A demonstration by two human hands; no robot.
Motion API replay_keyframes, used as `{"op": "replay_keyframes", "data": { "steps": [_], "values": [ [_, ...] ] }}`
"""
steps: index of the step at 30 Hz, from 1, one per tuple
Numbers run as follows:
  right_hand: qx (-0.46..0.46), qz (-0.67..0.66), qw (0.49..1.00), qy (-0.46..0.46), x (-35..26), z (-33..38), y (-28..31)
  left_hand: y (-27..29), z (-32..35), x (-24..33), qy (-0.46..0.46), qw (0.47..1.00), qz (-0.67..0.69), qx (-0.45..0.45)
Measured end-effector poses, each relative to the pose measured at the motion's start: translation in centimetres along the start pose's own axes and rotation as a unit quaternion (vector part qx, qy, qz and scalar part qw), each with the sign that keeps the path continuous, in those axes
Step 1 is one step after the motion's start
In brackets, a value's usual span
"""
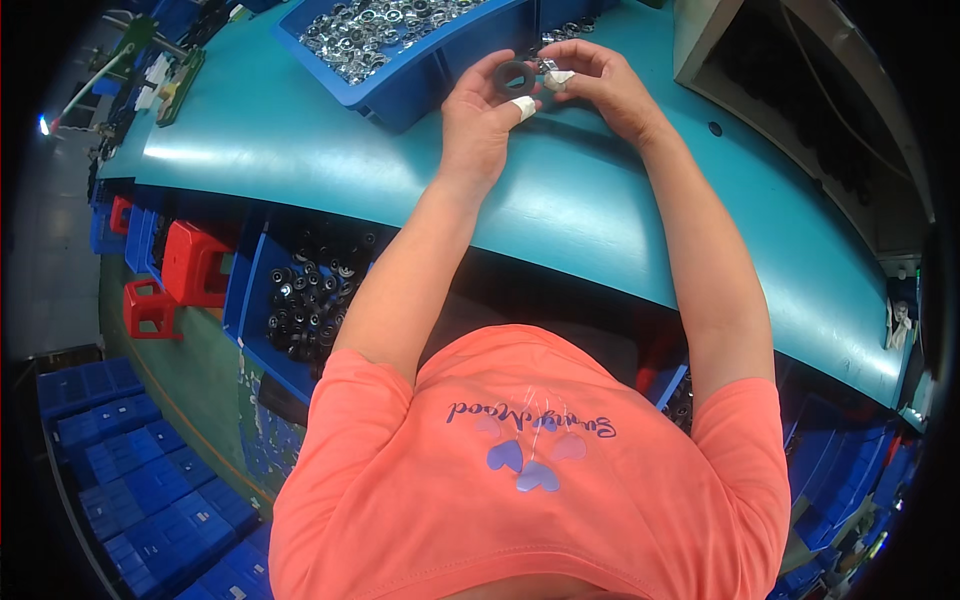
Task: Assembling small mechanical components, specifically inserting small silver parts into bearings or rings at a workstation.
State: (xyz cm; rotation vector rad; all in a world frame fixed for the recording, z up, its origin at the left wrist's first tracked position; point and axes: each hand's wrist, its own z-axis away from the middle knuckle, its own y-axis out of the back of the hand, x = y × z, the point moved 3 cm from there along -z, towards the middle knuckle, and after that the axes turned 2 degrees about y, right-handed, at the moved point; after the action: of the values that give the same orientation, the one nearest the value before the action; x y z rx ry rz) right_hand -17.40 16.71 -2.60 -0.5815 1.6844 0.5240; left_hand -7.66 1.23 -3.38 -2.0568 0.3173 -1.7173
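Above the teal table (370,165) my left hand (478,118) pinches a dark round ring (501,80) between fingers and thumb, its hole facing up toward me. Close beside it, my right hand (612,92) grips a small shiny metal part (546,65); its exact kind is too small to tell. The two parts are nearly touching. White wrapping covers the tip of each thumb. Just beyond my left hand stands a blue bin (425,62) holding many shiny metal rings (375,28).
A small dark ring (715,129) lies on the table to the right, near an open-fronted box (705,45). Below the table's edge, a blue crate (250,300) holds black wheel-like parts (310,305). Red stools (192,262) and stacked blue crates (150,500) stand at left.
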Motion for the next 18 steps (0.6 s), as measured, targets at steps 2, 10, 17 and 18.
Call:
{"op": "replay_keyframes", "data": {
  "steps": [2,10,17,18],
  "values": [
    [0.011,0.004,1.000,0.007,0.13,-0.10,0.21,0.02,0.01,0.03,0.004,1.000,0.004,0.001],
    [0.023,0.007,0.999,0.026,-0.11,-0.09,0.22,0.14,-0.04,-0.04,0.014,1.000,-0.004,0.010],
    [0.029,-0.003,0.999,0.027,-0.71,-0.09,-0.08,-0.14,0.14,0.19,0.006,0.999,-0.031,0.013],
    [0.027,-0.005,0.999,0.032,-0.74,-0.10,-0.10,-0.20,0.14,0.22,0.003,0.999,-0.038,0.012]
  ]
}}
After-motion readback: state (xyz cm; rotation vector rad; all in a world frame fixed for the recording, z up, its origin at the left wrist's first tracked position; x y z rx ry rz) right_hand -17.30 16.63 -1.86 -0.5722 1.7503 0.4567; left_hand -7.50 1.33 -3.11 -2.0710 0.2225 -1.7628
